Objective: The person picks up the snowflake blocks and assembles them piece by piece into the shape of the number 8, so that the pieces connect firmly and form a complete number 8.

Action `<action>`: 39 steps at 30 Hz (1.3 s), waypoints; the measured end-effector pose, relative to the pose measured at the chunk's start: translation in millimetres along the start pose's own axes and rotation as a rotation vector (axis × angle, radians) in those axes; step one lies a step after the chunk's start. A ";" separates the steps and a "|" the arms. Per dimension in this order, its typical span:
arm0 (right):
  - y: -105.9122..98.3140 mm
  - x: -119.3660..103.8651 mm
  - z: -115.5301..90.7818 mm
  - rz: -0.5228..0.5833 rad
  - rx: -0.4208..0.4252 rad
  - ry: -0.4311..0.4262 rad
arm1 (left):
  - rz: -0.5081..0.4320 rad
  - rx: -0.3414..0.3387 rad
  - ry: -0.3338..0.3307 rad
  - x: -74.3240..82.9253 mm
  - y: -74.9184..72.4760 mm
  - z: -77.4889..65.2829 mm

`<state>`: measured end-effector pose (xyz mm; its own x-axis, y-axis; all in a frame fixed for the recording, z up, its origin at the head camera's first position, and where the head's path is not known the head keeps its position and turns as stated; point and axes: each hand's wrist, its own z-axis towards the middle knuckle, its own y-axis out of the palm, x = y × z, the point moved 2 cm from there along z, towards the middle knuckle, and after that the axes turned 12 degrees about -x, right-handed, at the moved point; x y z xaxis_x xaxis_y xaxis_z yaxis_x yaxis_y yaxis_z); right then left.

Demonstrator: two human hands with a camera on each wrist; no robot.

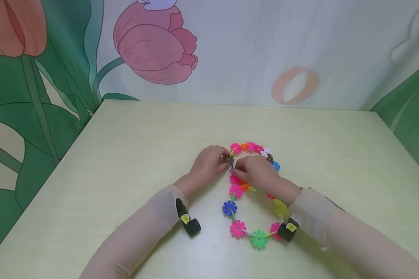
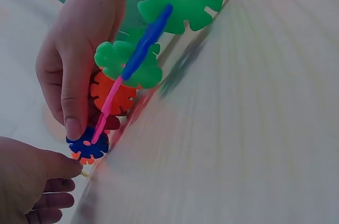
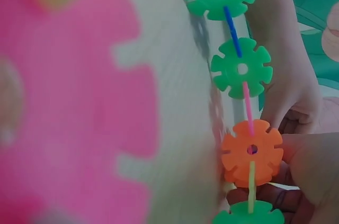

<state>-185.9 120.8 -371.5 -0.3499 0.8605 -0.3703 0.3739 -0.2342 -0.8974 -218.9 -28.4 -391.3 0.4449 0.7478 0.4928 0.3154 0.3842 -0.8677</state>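
Notched plastic snowflake discs, linked by short sticks, make a figure-eight chain on the table. My left hand (image 1: pixel 209 162) pinches a brown snowflake disc (image 1: pixel 228 159) on the chain's left side. Just below it, my right hand (image 1: pixel 258 170) pinches a thin blue stick (image 1: pixel 232 166); its fingertips partly hide it. In the left wrist view, a blue disc (image 2: pixel 87 145) sits between the fingertips of both hands. The right wrist view shows an orange disc (image 3: pixel 253 150) against the right hand's fingers, below a green disc (image 3: pixel 242 69).
The chain's lower loop includes a green disc (image 1: pixel 259 239), a blue disc (image 1: pixel 229 208) and pink discs. My right forearm passes over its right side. A pale tabletop (image 1: pixel 125 155) meets a flower-print curtain (image 1: pixel 230 50) at the back.
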 end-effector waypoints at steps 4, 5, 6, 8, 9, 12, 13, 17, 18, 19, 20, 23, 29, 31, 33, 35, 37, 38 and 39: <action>1.5 -0.2 0.6 0.017 -0.012 0.017 | -0.007 -0.015 0.000 -0.5 0.6 -0.3; 1.9 0.5 0.7 0.020 -0.012 0.019 | -0.007 -0.017 0.001 -0.5 0.7 -0.3; 1.9 1.0 0.7 0.024 -0.011 0.020 | -0.008 -0.019 0.002 -0.3 0.5 -0.2; 1.8 1.7 0.8 0.027 -0.006 0.015 | -0.005 -0.022 0.003 0.2 0.0 -0.2; 1.8 1.8 0.9 0.026 -0.005 0.013 | -0.003 -0.023 0.001 -0.1 0.0 0.0; 1.1 1.0 1.2 0.014 -0.001 0.006 | -0.007 -0.026 -0.009 -0.6 -0.2 0.3; 0.9 0.4 1.2 0.008 0.000 0.004 | -0.008 -0.028 -0.015 -0.9 -0.2 0.5; 0.2 -1.0 1.3 -0.005 -0.003 0.009 | -0.011 -0.026 -0.025 -1.6 -0.4 0.9; 0.1 -1.3 1.2 -0.005 -0.005 0.012 | -0.008 -0.026 -0.028 -1.6 -0.4 0.9; 0.0 -1.6 1.1 -0.003 -0.007 0.014 | -0.007 -0.025 -0.027 -1.6 -0.5 1.0; -0.1 -1.8 1.0 0.000 -0.009 0.017 | -0.007 -0.024 -0.027 -1.5 -0.5 0.9; -0.4 -2.2 0.5 0.008 -0.007 0.019 | -0.006 -0.022 -0.029 -0.8 -0.9 0.6; -0.5 -2.7 -0.7 0.002 -0.002 0.009 | -0.021 -0.014 -0.034 0.4 -2.1 -0.8; -0.4 -2.7 -1.0 0.002 -0.003 0.008 | -0.020 -0.011 -0.033 0.8 -2.6 -1.2; -0.4 -2.7 -1.3 0.002 -0.003 0.006 | -0.020 -0.009 -0.029 1.3 -3.3 -1.7; -0.4 -2.4 -1.1 0.007 0.001 0.006 | -0.013 -0.011 -0.024 1.7 -3.7 -2.0; -0.6 -2.4 -0.7 0.012 0.003 0.007 | -0.010 -0.014 -0.021 2.0 -4.0 -2.3; -0.6 -2.5 -0.5 0.015 0.003 0.009 | -0.011 -0.017 -0.021 2.1 -4.0 -2.4; -0.7 -2.5 -0.2 0.019 0.003 0.013 | -0.009 -0.021 -0.020 2.0 -3.7 -2.5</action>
<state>-185.1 119.0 -370.0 -0.3313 0.8617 -0.3843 0.3783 -0.2519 -0.8908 -217.1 -29.6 -386.9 0.4251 0.7551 0.4991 0.3372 0.3796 -0.8615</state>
